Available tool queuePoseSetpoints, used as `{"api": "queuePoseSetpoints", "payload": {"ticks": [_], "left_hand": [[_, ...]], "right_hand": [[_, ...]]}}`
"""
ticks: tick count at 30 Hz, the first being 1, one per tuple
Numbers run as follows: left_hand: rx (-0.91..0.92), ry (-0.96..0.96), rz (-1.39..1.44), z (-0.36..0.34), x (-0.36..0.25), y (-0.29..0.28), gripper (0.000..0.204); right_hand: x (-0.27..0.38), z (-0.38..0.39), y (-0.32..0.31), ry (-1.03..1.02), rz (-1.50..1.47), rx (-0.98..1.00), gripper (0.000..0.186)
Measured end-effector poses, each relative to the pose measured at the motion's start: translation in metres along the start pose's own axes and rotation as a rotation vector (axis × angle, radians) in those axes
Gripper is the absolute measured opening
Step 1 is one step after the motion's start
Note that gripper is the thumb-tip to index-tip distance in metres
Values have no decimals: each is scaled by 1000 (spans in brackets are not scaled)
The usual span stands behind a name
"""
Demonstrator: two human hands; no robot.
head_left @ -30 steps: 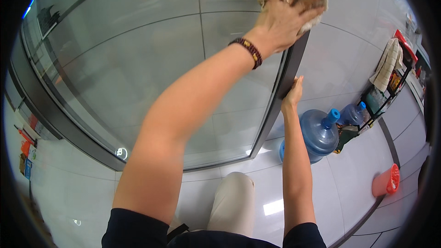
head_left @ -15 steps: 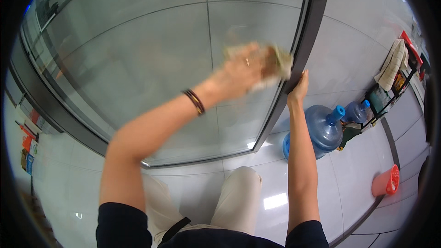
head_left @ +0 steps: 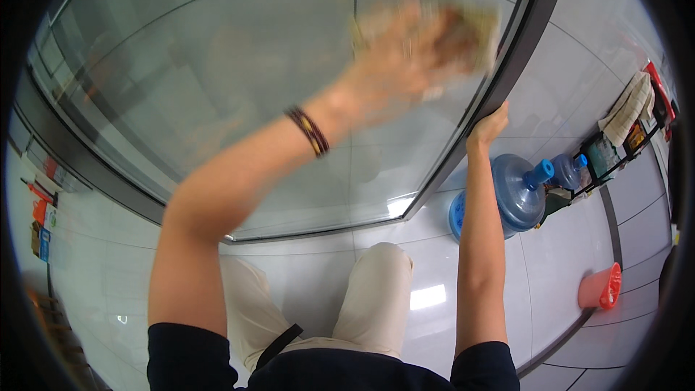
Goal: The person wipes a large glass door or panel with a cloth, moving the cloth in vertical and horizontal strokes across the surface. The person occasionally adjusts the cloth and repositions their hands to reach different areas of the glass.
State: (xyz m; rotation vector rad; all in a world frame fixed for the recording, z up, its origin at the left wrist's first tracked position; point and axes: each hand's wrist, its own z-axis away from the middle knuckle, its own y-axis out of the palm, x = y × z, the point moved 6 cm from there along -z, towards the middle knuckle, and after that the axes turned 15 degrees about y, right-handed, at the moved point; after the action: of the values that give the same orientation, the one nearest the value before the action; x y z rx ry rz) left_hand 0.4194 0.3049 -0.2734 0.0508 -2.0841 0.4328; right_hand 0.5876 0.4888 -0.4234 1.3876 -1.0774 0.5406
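A cleaning cloth point(head_left: 483, 38), yellowish and brown and smeared by motion, lies against the glass pane point(head_left: 253, 87) of a door. My left hand point(head_left: 394, 65) holds it there, fingers stretched over the cloth and blurred, with a dark braided bracelet point(head_left: 310, 132) round the wrist. This hand is at the upper right of the pane, close to the upright edge. My right hand point(head_left: 490, 127) is closed round the dark grey door frame point(head_left: 515, 58), lower down than the cloth. Part of its fingers is hidden behind the frame.
Large blue water bottles point(head_left: 517, 192) stand on the tiled floor right of the door. Behind them is a black rack point(head_left: 622, 156) with a pale towel point(head_left: 627, 110) hung on it. A red bin point(head_left: 599, 287) stands farther right. Small boxes point(head_left: 41, 239) are at the far left.
My left hand has moved up and slightly right across the glass with the cloth. My right hand keeps its hold on the frame. The whole view has shifted a little.
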Motion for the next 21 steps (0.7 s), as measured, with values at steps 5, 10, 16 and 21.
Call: {"api": "queuePoseSetpoints", "payload": {"ticks": [5,10,16,21], "left_hand": [[473,560,250,122,-156,34,52],[349,273,127,114,-81,9,58],[-241,-317,162,-22,73,-37,57],[-117,-250,25,-67,8,10,52]], "right_hand": [[3,2,2,-58,28,-19,39],[10,6,-2,-222,129,-106,39],[6,6,-2,-224,112,-132,40],[4,4,-2,-237,133,-115,41]]}}
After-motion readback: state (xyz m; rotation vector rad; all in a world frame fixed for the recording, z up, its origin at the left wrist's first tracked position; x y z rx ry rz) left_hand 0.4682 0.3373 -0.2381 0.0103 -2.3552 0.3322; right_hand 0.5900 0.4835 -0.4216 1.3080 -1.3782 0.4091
